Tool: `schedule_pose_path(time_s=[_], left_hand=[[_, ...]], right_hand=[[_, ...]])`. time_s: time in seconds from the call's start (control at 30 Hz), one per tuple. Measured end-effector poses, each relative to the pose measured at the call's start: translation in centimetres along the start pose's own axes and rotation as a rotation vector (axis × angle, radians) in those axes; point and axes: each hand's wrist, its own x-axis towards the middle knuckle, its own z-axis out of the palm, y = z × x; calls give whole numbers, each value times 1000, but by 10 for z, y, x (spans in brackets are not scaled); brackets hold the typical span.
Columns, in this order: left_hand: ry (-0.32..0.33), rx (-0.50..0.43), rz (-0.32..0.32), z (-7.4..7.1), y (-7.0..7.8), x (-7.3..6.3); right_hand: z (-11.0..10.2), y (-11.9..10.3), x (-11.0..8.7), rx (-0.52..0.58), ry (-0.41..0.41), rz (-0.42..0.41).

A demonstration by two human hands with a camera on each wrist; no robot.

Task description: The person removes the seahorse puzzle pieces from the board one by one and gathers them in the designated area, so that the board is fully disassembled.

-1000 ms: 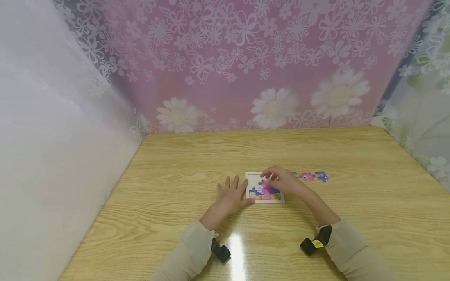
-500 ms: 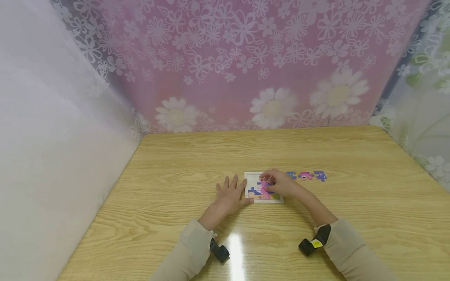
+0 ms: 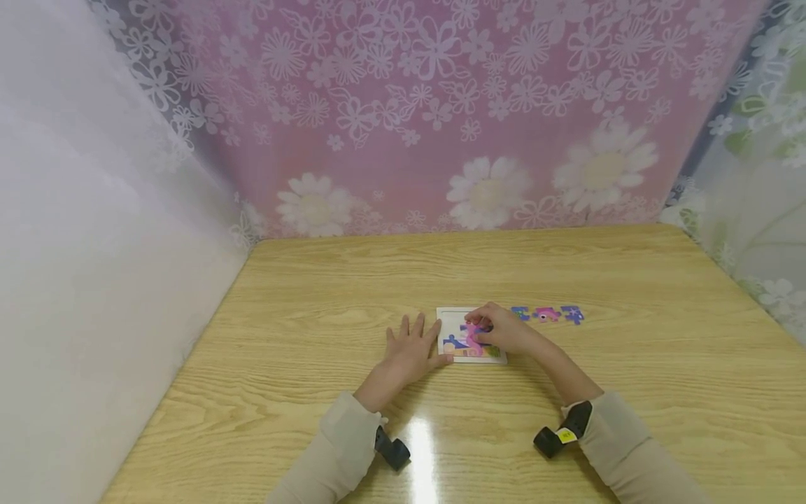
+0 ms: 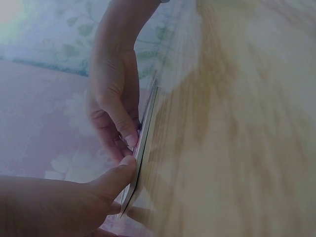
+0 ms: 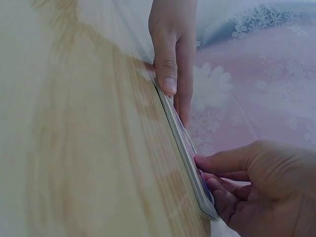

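A white-framed jigsaw board (image 3: 478, 360) lies on the table, its lower part filled with a seahorse picture and its upper left bare white. My left hand (image 3: 409, 353) lies flat with fingers spread, thumb and index finger touching the board's left side. In the left wrist view its thumb (image 4: 123, 170) rests on the board's edge. My right hand (image 3: 508, 330) reaches over the board from the right, pinching a pink and blue puzzle piece (image 3: 471, 329) at the seahorse's upper body. Its curled fingers hide the board's upper right. The right wrist view shows the thumb (image 5: 210, 162) low against the picture.
Right of the board, three loose pieces lie in a row: a blue one (image 3: 520, 313), one with a pink fish (image 3: 546, 315) and a blue one with a starfish (image 3: 573, 314). A flowered curtain (image 3: 390, 161) hangs behind the wooden table (image 3: 327, 280).
My right hand has moved slightly left and lower onto the board, with its fingers closer to the seahorse. More of the nearest loose blue piece shows. My left hand stays in place.
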Motion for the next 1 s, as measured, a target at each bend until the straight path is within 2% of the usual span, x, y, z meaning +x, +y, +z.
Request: schedule_pose_path(time_s=[0.3,1.0], left_hand=[[-8,10,-11,2,-1,3],[12,5,2,3,-2,2]], right_hand=[[1,3,0,-3,12,-45],[0,3,-1,25,-3,-62]])
